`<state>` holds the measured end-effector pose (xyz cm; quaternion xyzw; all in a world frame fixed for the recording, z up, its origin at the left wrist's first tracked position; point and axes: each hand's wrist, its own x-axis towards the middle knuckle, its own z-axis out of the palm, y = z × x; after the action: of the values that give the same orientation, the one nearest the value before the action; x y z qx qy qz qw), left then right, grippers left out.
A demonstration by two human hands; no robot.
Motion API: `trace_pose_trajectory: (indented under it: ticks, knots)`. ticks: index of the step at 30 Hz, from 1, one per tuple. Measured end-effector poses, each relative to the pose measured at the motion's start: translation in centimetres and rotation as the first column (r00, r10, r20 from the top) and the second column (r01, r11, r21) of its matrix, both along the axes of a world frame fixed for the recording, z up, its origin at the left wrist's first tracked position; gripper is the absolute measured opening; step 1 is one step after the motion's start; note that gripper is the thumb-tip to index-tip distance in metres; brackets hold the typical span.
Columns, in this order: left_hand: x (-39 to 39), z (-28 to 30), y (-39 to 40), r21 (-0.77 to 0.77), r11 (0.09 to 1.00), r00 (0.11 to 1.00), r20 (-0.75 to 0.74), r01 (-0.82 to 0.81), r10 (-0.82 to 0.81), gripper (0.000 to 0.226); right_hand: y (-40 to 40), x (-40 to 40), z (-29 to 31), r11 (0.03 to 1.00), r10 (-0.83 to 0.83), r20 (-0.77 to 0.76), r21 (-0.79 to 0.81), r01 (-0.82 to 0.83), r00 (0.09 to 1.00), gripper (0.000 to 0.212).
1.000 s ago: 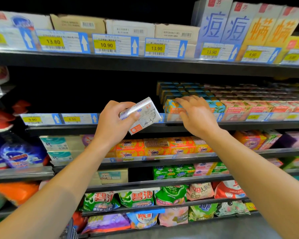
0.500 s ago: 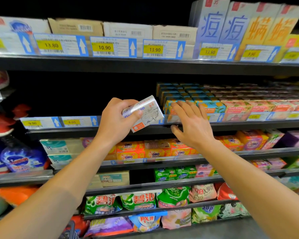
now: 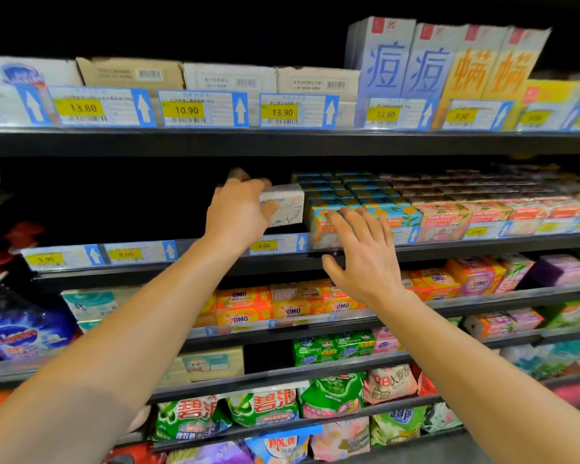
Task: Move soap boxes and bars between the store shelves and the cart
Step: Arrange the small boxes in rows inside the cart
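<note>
- Nearest the camera, two bare forearms reach up from 6 o'clock toward the middle shelf (image 3: 482, 245).
- At 3 o'clock of centre, the right hand (image 3: 365, 259) hangs in front of the shelf edge, fingers straight and spread wide, holding nothing, over an orange and blue soap box (image 3: 325, 226).
- At 12 o'clock of that hand, rows of blue soap boxes (image 3: 349, 189) and pink soap boxes (image 3: 446, 217) fill the shelf.
- At 9 o'clock of them, the left hand (image 3: 238, 212) grips a white soap box (image 3: 287, 205), thumb on its front face, fingers curled over the top; its long axis runs left to right, just beside the blue rows.
- Farther up, the top shelf (image 3: 282, 142) carries price tags (image 3: 185, 110) and cartons (image 3: 131, 73).
</note>
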<state>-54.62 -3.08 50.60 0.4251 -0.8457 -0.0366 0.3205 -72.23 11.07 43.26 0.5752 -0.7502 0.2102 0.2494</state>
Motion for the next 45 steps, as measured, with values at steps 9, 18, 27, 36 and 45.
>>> trace_pose_trajectory:
  ticks: [9, 18, 27, 36, 45]
  knots:
    - [-3.0, -0.4, -0.9, 0.180, 0.984, 0.980, 0.192, 0.019, -0.054, 0.034, 0.2, -0.1, 0.1, 0.996, 0.008, 0.060, -0.088, -0.002, 0.998, 0.064]
    - [-4.1, 0.2, -3.9, 0.206, 0.971, 0.946, 0.320, -0.125, 0.054, 0.037, -0.9, 0.1, 1.5, 0.996, 0.033, 0.067, -0.088, -0.027, 0.997, 0.062]
    - [-7.4, -0.4, -5.6, 0.188, 0.975, 0.956, 0.286, -0.121, 0.064, 0.034, -1.7, 0.3, 1.3, 0.994, 0.045, 0.033, -0.103, -0.041, 0.998, 0.058]
    - [-7.0, -0.7, -6.2, 0.205, 0.978, 0.967, 0.253, -0.040, -0.014, 0.037, -1.6, 1.7, 1.3, 0.997, 0.005, 0.052, -0.074, -0.001, 0.999, 0.059]
    - [-4.5, -0.9, -4.8, 0.310, 0.951, 0.966, 0.247, 0.000, -0.081, 0.066, -0.3, 4.0, 2.4, 0.995, -0.094, 0.061, 0.044, 0.092, 0.994, 0.068]
